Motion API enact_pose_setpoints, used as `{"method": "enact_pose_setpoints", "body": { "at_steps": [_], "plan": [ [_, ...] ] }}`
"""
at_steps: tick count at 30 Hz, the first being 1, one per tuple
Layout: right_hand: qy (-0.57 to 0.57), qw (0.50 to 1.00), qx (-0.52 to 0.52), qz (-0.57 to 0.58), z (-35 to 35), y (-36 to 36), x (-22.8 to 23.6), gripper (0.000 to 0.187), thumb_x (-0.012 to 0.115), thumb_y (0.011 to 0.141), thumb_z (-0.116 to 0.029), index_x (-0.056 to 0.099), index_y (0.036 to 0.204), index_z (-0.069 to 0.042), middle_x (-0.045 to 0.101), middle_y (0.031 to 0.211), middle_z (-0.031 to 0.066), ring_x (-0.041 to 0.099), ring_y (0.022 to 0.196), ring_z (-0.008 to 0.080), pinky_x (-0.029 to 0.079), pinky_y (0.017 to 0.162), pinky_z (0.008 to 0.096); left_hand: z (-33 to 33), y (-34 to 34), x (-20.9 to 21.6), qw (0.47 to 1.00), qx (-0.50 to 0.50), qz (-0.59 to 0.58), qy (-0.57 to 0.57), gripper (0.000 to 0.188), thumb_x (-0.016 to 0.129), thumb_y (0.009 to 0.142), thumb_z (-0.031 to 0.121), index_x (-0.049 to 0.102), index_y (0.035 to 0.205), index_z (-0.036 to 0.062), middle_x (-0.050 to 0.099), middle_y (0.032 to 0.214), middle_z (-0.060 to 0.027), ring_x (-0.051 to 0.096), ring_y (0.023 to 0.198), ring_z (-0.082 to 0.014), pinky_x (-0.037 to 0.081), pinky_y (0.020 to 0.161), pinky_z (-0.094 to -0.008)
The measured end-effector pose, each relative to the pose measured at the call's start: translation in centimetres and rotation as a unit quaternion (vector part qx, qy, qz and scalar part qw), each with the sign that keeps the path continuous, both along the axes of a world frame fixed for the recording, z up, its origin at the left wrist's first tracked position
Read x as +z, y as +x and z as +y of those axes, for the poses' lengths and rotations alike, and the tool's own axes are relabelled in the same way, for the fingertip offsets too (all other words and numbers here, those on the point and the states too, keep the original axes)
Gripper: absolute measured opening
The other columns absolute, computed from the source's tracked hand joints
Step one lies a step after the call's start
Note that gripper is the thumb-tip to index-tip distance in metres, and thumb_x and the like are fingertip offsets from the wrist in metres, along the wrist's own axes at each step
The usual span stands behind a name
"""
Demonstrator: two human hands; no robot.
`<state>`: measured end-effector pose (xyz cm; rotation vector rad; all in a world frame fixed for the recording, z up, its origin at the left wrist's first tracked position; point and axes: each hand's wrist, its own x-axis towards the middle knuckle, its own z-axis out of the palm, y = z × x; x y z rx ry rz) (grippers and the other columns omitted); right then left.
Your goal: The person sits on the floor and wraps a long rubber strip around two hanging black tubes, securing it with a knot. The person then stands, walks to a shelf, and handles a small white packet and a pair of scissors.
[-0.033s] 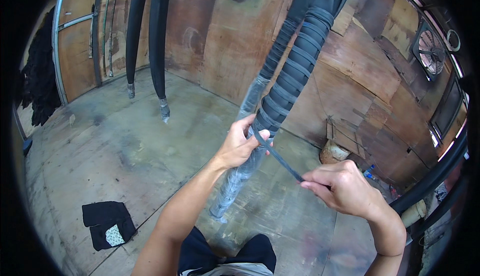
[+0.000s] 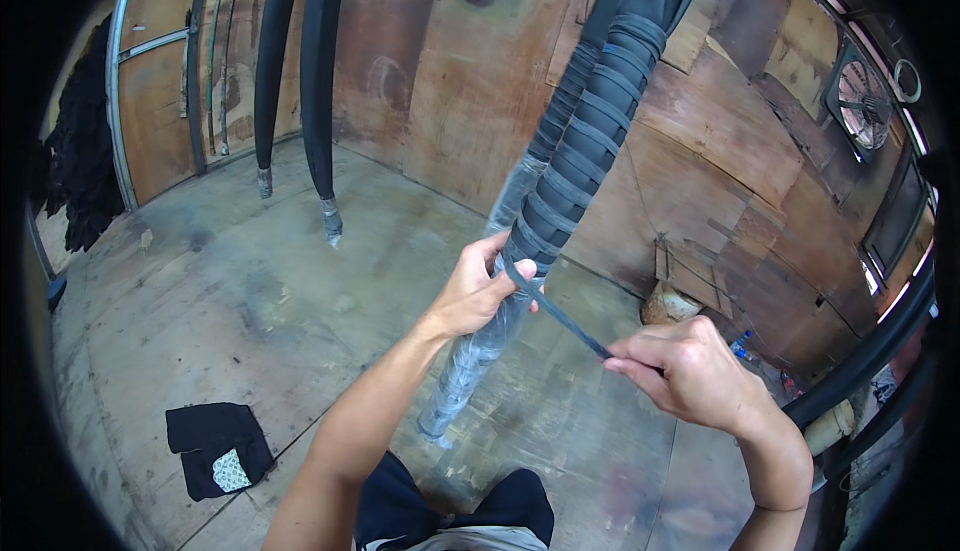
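Observation:
A dark fabric bundle (image 2: 568, 186) hangs at a slant in front of me, wound in a spiral with a dark strap. Its lower end is wrapped in clear plastic film (image 2: 465, 376). My left hand (image 2: 482, 286) grips the bundle just above the film, its thumb pressing on the strap. From there the narrow dark strap (image 2: 567, 319) runs taut down to my right hand (image 2: 685, 371), which pinches it between thumb and fingers. Behind is a second bundle (image 2: 552, 131), also wound and film-wrapped, partly hidden by the first.
Two more dark hanging lengths (image 2: 318, 81) with film-wrapped ends are at the back left. Folded black cloth (image 2: 215, 446) lies on the floor. At the right are a bucket (image 2: 668, 304) under a board, dark thick tubes (image 2: 865, 351) and a wall fan (image 2: 862, 101).

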<state>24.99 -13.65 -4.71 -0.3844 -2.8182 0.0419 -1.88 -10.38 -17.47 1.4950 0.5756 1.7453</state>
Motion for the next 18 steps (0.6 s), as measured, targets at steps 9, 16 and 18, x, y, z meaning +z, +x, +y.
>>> {"method": "enact_pose_setpoints", "body": {
  "at_steps": [9,16,18],
  "plan": [
    [0.172,0.981,0.031,0.080,6.6,-2.4,-2.9,0.012,0.071,0.087,-0.010,0.072,0.099,-0.007,0.070,0.078,0.0115,0.068,0.071,0.0320,0.053,0.059,0.0411,-3.1,-3.4,0.7,0.994,-0.066,0.041,-0.075,0.075,0.066,0.088,0.067,0.059,0.114,-0.0021,0.068,0.088,-0.0131,0.070,0.074,-0.0189,0.059,0.069,-0.0328],
    [0.186,0.965,0.091,0.158,13.3,-9.9,-5.9,0.019,0.072,0.081,-0.008,0.073,0.100,-0.010,0.072,0.085,0.0125,0.069,0.074,0.0324,0.052,0.059,0.0416,-4.5,-1.8,1.5,0.986,-0.129,0.047,-0.090,0.075,0.062,0.089,0.071,0.057,0.118,0.0013,0.067,0.089,-0.0125,0.069,0.078,-0.0181,0.058,0.072,-0.0313],
    [0.184,0.963,0.095,0.175,14.1,-12.2,-6.0,0.027,0.072,0.081,-0.009,0.074,0.107,-0.009,0.072,0.089,0.0113,0.069,0.080,0.0301,0.053,0.067,0.0411,-5.1,-0.9,1.7,0.986,-0.137,0.037,-0.090,0.074,0.060,0.090,0.071,0.057,0.118,0.0024,0.067,0.089,-0.0120,0.069,0.079,-0.0178,0.057,0.073,-0.0309]
  ]
}}
